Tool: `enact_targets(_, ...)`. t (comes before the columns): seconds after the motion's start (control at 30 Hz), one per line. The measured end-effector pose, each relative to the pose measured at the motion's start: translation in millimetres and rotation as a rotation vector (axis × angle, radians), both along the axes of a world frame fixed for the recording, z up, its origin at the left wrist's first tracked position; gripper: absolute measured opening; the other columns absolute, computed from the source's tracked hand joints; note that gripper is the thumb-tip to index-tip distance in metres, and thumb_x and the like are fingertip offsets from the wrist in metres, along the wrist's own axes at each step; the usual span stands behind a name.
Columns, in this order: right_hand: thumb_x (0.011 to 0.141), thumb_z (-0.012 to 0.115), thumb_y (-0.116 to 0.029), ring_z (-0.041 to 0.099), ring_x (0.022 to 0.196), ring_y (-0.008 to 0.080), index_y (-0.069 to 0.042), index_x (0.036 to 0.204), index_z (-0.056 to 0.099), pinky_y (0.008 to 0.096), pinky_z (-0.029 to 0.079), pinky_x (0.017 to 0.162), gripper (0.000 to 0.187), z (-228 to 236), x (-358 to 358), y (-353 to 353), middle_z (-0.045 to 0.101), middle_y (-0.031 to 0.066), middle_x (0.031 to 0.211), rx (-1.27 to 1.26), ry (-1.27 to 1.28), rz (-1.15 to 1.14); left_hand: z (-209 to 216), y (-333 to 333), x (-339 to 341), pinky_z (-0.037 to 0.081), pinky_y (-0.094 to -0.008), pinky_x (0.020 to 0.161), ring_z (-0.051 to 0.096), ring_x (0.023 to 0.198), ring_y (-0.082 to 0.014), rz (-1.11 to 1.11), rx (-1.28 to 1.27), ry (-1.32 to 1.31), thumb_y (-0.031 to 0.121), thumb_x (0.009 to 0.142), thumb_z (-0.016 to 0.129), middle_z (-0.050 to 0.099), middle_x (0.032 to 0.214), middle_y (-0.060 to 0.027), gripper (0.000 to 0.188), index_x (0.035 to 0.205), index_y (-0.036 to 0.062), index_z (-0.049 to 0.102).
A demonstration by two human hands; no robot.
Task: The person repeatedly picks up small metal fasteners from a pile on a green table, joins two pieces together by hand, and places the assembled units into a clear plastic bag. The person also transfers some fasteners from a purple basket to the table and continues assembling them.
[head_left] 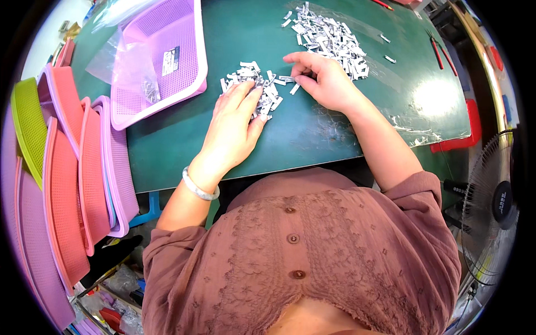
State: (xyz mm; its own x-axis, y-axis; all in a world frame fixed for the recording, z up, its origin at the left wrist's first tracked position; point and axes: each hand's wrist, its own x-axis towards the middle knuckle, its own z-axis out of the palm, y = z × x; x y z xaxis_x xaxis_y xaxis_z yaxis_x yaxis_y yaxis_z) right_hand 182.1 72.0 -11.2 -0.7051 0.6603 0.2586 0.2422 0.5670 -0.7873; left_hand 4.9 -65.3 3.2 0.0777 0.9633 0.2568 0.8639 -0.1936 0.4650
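Two heaps of small white-and-silver clip-like pieces lie on the green tabletop [184, 153]. My left hand [231, 117], with a pale bangle [199, 187] at the wrist, rests over the nearer, smaller heap [271, 92]. Its fingers are stretched out and partly cover the pieces. Just right of that heap is my right hand [324, 81], index finger extended and the others bent, thumb apart from the index. A couple of loose pieces [295, 89] lie by its thumb tip; I see nothing gripped. Beyond it spreads the larger heap [332, 42].
A purple mesh basket [204, 61] at the left holds a plastic bag [131, 70] and a small labelled packet [171, 60]. Pink, purple and green baskets [67, 184] stack beside the table. Red-handled pliers [436, 53] lie far right; a fan [491, 201] stands right of me.
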Motion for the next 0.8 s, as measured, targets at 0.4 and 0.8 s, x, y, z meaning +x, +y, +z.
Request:
enact_targets(0.4, 0.075, 0.061, -0.001, 0.054, 0.067, 0.0095, 0.000, 0.110, 0.053, 0.0212, 0.044, 0.062, 0.036, 13.8, 5.6, 4.2, 0.060, 0.0035, 0.079, -0.922, 0.349, 0.088, 4.0, 16.0, 9.0, 0.043, -0.0288, 0.077, 0.055, 0.085, -0.0185, 0.085, 0.078, -0.394, 0.005, 0.074, 0.062, 0.058, 0.097, -0.0092, 0.032, 0.106, 0.0036, 0.058)
enact_targets(0.8, 0.076, 0.061, 0.000, 0.057, 0.069, 0.0131, 0.001, 0.113, 0.049, 0.0245, 0.046, 0.064, 0.038, 13.4, 4.0, -1.5, 0.060, 0.0066, 0.081, -1.214, 0.537, 0.218, 2.6, 40.6, 23.6, 0.046, -0.0204, 0.065, 0.055, 0.068, -0.0081, 0.076, -0.231, -1.284, 0.009, 0.085, 0.055, 0.061, 0.080, -0.0029, 0.014, 0.094, 0.0003, 0.061)
